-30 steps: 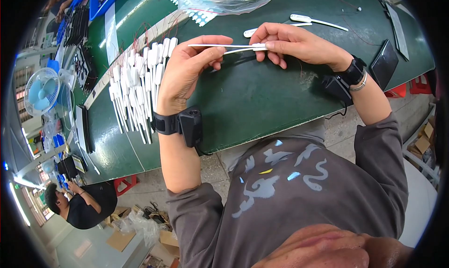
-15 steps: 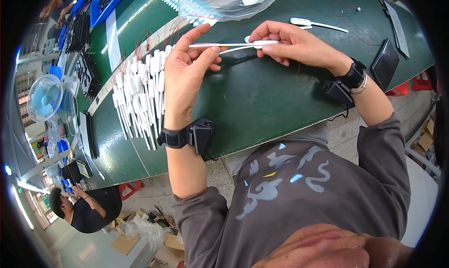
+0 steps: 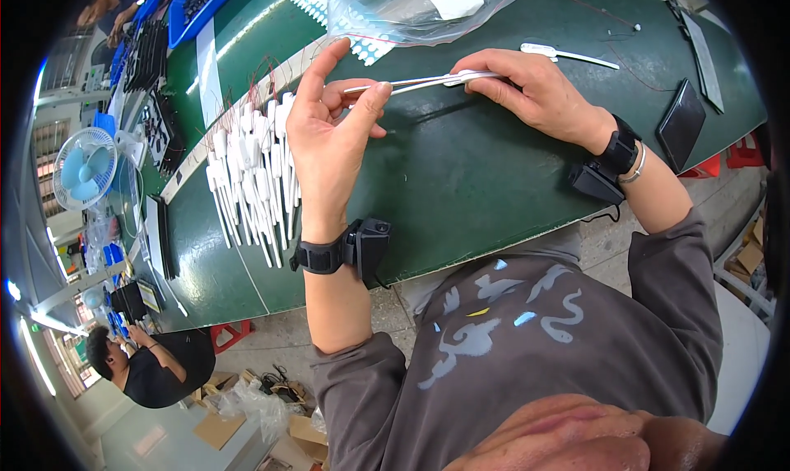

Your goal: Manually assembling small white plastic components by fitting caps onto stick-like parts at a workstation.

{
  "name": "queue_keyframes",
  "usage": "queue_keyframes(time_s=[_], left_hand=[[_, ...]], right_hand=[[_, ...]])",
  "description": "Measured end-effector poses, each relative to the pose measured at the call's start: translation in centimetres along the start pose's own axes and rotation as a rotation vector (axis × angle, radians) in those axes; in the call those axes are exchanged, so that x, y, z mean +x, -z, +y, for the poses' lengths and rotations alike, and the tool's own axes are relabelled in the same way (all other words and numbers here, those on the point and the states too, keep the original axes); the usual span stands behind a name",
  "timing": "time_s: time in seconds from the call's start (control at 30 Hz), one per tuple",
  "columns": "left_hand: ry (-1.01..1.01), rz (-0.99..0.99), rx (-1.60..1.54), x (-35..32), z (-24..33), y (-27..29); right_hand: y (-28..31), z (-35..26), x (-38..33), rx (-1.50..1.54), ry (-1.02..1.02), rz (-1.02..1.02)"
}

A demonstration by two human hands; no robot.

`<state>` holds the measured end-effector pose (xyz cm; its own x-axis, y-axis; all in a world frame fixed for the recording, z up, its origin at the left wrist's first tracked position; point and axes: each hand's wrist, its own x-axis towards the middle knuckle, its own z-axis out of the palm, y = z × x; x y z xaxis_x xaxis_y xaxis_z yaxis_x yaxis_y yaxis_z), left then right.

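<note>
Head view: both hands are raised over the green table [image 3: 494,191], sharing one thin white strip [image 3: 411,83] stretched between them. The left hand [image 3: 329,134] pinches the strip's left end between thumb and middle fingers, with the index finger standing straight up, clear of it. The right hand [image 3: 535,92] closes its fingertips around the wider, rounded right end. The strip hangs level above the table — touching nothing but the two hands.

Judging from this, the step in hand looks like handling or checking a single strip. A row of similar white pieces [image 3: 251,175] lies just left of the left hand, side by side near the table's far edge; another single white piece [image 3: 568,55] lies beyond the right hand, and a clear plastic bag [image 3: 411,6] sits above both.

The next move probably calls for a steady two-point hold, since the strip looks slender and likely to flex or slip if either pinch loosens early.

A dark flat slab [image 3: 681,124] lies apart at the right.
</note>
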<state>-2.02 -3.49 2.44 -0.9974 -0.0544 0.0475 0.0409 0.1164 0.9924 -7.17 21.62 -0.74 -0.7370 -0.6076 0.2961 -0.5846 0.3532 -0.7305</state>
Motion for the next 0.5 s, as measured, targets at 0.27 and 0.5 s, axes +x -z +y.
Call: queue_keyframes(time_s=[0.27,0.5], left_hand=[[-0.036,0.004,-0.123,-0.2,0.5,0.2],[-0.104,0.006,-0.179,-0.5,0.7,-0.4]], right_hand=[[0.3,0.2,0.2,-0.112,0.266,0.153],[0.5,-0.3,0.1,-0.145,0.300,0.205]])
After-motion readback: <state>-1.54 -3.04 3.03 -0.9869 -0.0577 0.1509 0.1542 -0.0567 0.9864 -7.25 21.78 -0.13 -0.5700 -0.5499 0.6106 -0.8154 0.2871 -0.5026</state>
